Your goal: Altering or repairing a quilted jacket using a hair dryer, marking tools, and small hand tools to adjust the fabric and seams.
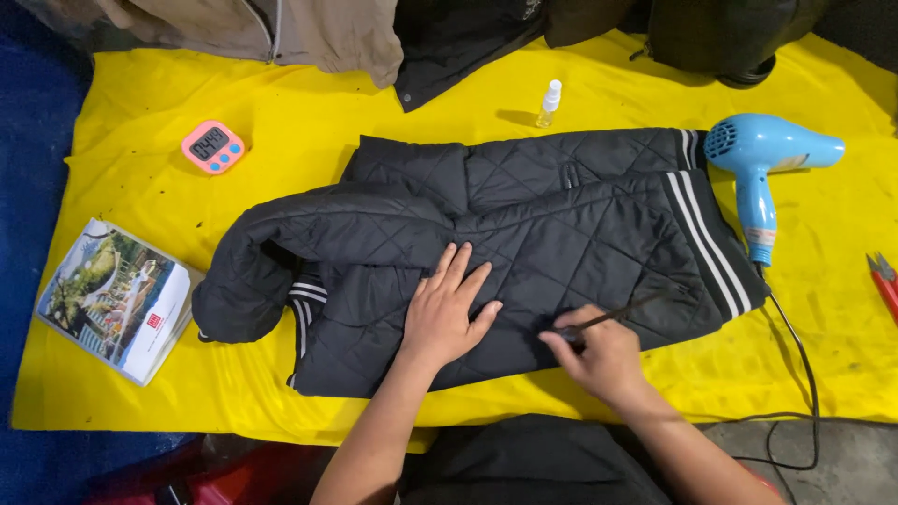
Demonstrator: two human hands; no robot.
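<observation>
Head view showed a black quilted jacket with white-striped cuffs and hem (524, 234) lying flat across the middle of a yellow cloth (281, 122). On it the left hand (447, 313) lay open, fingers spread and pressing the fabric. The right hand (603, 360) pinched a thin dark tool (622, 311) whose tip reached toward the jacket's pocket. Just beside the hem lay a blue hair dryer (762, 159); above stood a small clear spray bottle (549, 103). A pink digital timer (212, 147) and a booklet (117, 299) sat left.
</observation>
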